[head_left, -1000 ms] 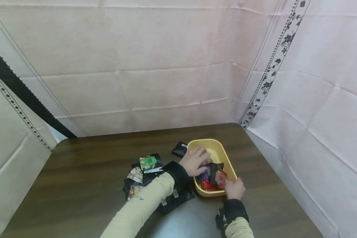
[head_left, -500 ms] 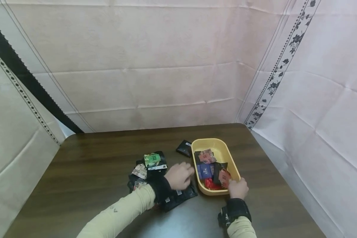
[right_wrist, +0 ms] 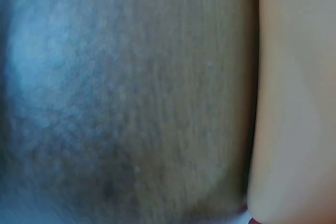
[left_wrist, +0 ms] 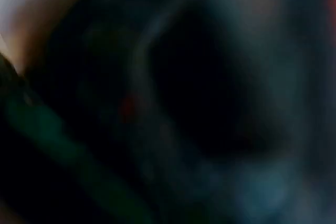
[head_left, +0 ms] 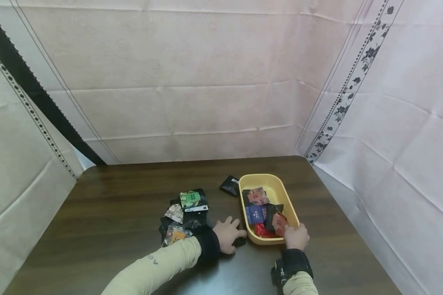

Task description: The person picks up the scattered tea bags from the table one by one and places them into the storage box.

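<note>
A yellow plastic basket stands on the table, with several small packets in it: a pink-labelled one, a blue one, a red one and a black one with a pink label. My right hand grips the basket's near right corner. Left of the basket, my left hand lies over a black packet, fingers spread and mostly covering it. Whether the fingers pinch it is hidden. The left wrist view is dark and blurred; bare skin fills the right side of the right wrist view.
Left of my left hand lies a pile of black packets, one with a green label, one pale and one with an orange patch. A single black packet lies beside the basket's far left corner. White cloth hangs behind the brown table.
My left hand has come out of the basket, leftward and toward me, onto the black packets; its fingers, bunched half a second ago, are now spread. The right hand stays on the basket.
</note>
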A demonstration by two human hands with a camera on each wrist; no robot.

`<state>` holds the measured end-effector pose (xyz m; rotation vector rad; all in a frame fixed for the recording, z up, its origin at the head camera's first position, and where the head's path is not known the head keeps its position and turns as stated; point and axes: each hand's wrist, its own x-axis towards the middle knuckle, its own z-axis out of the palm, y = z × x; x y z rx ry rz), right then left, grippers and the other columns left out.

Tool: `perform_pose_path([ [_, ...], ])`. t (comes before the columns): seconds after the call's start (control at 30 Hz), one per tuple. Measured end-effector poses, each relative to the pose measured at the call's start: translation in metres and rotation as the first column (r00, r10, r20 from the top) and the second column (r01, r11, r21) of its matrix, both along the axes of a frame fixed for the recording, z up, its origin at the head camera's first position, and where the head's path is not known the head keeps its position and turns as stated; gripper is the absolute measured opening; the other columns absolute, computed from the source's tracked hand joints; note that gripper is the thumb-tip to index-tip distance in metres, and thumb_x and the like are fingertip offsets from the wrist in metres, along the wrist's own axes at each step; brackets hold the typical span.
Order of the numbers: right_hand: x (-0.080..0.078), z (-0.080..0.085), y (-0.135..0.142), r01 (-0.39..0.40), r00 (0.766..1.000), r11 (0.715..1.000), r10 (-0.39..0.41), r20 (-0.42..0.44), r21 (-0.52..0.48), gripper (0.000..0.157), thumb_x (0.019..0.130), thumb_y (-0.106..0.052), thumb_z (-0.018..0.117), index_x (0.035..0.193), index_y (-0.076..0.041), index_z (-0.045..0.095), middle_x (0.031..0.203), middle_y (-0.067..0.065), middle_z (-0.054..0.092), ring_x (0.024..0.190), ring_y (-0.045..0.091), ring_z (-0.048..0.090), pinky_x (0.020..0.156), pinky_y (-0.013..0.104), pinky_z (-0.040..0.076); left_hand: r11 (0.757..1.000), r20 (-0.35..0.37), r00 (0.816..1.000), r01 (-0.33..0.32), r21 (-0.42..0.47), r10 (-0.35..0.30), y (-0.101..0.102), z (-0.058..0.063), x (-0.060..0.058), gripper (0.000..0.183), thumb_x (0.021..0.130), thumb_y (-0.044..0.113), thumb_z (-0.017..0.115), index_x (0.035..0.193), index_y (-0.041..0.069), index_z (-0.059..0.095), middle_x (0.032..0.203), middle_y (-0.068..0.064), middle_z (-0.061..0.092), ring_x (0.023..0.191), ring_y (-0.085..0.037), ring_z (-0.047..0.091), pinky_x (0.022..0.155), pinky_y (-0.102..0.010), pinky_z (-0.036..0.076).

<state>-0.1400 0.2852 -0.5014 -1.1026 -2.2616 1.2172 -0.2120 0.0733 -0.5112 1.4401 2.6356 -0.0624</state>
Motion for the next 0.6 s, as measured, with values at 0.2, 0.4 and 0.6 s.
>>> perform_pose_path([
  [0.2,0.001,0.000,0.000,-0.014,1.000,1.000,0.014,-0.007,0.010,0.037,0.082,-0.004,0.039,0.113,0.016,0.044,0.108,0.037,0.049,0.099,0.051,0.046,0.084,0.057,0.037,0.992,-0.036,0.998,0.055,0.111,-0.051,-0.005,0.002,0.001,0.042,0.065,0.006,0.071,0.099,0.029,0.065,0.104,0.001,0.048,0.087,-0.015,0.040,0.055,-0.024,0.041],
  [0.4,0.002,0.000,0.001,0.002,1.000,1.000,-0.001,-0.024,0.030,0.035,0.081,-0.004,0.039,0.110,0.016,0.046,0.105,0.037,0.051,0.098,0.051,0.047,0.084,0.057,0.037,0.970,-0.016,0.995,0.103,0.220,-0.102,-0.017,0.029,0.000,0.033,0.066,0.005,0.068,0.095,0.021,0.070,0.096,0.004,0.051,0.084,-0.013,0.042,0.058,-0.020,0.040],
  [0.6,0.001,0.001,-0.001,-0.002,1.000,1.000,0.002,-0.021,0.024,0.036,0.082,-0.003,0.040,0.111,0.016,0.046,0.107,0.037,0.050,0.099,0.051,0.046,0.085,0.057,0.036,0.934,0.042,0.989,0.119,0.337,-0.141,-0.027,0.061,-0.007,0.027,0.069,0.004,0.064,0.091,0.018,0.069,0.100,0.004,0.054,0.086,-0.011,0.043,0.066,-0.019,0.039],
])
